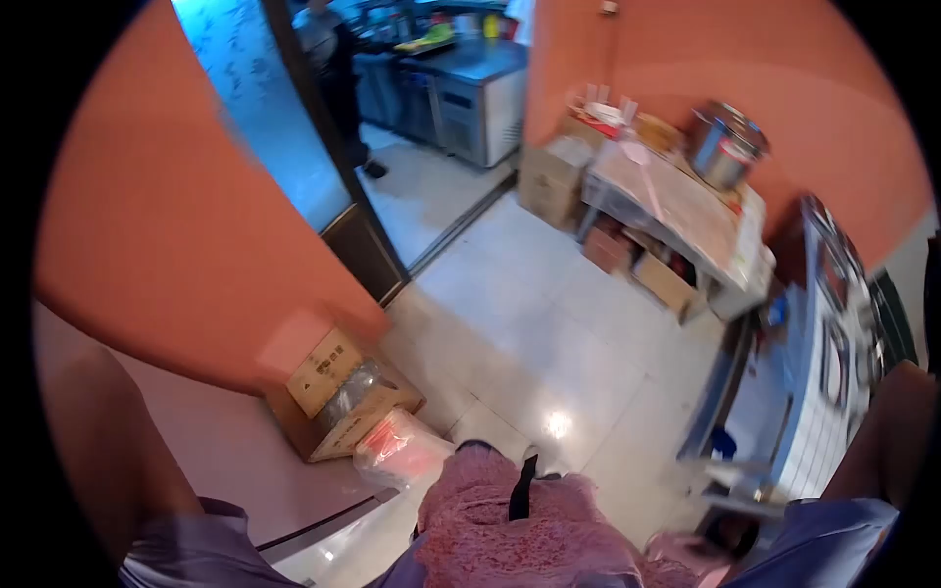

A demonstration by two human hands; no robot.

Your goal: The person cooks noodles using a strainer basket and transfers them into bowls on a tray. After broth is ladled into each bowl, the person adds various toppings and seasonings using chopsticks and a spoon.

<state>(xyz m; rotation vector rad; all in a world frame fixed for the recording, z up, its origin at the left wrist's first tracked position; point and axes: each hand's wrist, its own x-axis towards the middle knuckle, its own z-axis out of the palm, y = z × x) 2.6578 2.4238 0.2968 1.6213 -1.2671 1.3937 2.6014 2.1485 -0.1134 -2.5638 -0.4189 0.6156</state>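
Observation:
Both of my hands lie outside the picture, so what they hold or touch is hidden. My bare left arm rises along the left edge out of a grey-purple sleeve (191, 549). On the right edge my other arm goes up the same way from its sleeve (828, 544). Between them hangs a pink textured apron (529, 549) on my front, with a short black strap (522, 490) across it. On the floor in front stand an opened cardboard box (363, 416) with clear plastic in it and a plastic-wrapped red-and-white pack (402, 446).
A table (676, 196) bears a metal pot (725, 147), with boxes beneath. At right is a white-and-metal unit (818, 392), blurred. Beyond a doorway with a floor track (461, 225), a person (338, 83) stands near a steel counter (480, 98).

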